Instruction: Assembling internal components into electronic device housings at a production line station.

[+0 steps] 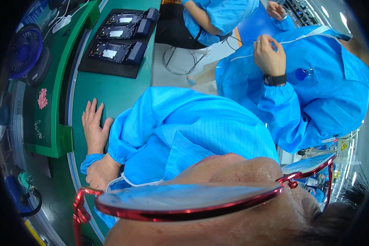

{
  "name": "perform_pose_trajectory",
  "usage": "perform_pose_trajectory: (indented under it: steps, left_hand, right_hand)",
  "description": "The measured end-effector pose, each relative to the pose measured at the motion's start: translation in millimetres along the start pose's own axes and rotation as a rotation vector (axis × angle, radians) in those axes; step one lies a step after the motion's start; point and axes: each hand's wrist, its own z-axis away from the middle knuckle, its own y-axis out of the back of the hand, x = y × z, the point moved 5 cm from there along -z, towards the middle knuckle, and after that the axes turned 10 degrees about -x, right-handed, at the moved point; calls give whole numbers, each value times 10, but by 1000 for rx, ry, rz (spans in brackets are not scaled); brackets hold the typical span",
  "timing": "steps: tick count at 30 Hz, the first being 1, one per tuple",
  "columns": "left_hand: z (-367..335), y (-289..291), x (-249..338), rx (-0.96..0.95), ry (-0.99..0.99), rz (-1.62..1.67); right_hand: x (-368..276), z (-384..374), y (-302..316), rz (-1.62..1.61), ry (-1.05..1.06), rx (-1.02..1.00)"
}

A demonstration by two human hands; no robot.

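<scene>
My left hand [94, 127] lies flat, palm down, on the green bench top [123, 88]. Its fingers are stretched and a little apart, its thumb out to the side, and nothing is in it. Across my left forearm, just behind the cuff, rests my right hand [104, 171]. Its fingers are mostly hidden behind red-framed glasses [184, 211]. Beyond my left hand a black mat [104, 70] carries three dark fixtures with phone-like frames [111, 50], each with a pale rectangle. Neither hand touches them.
Left of my hands runs a green-edged tray [64, 139] with small pink pieces [42, 99] and whitish bits [37, 129]. A purple fan [24, 51] and white power strip [62, 23] stand near it. Co-workers in blue smocks [315, 82] sit close at the right and far side.
</scene>
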Motion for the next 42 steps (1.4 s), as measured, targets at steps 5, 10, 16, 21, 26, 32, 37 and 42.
perform_pose_trajectory:
  steps: [5,10,16,21,26,32,37,42]
  left_hand:
    - [212,154,-44,20,41,-24]
    - [245,12,-87,32,-7,-15]
    - [282,-58,-167,34,-80,-27]
    - [418,-78,-184,6,-62,-49]
    - [466,-10,-196,13,-37,-46]
    - [496,17,-183,11,-53,-42]
    - [460,64,-121,47,-52,-25]
    - [477,36,-99,26,-33,-9]
  right_hand:
    - [-162,-334,178,-246,28,-82]
    - [-857,-249,12,531,-48,-78]
    - [-1717,-215,-84,1405,-91,-407]
    - [-824,-692,396,1606,-180,-550]
    - [1464,-960,1375,1799,-150,-856]
    - [4982,382,2400,1718,-37,-1429]
    - [5622,858,2578,1578,55,-1656]
    - [5545,880,2581,1576,180,-1602]
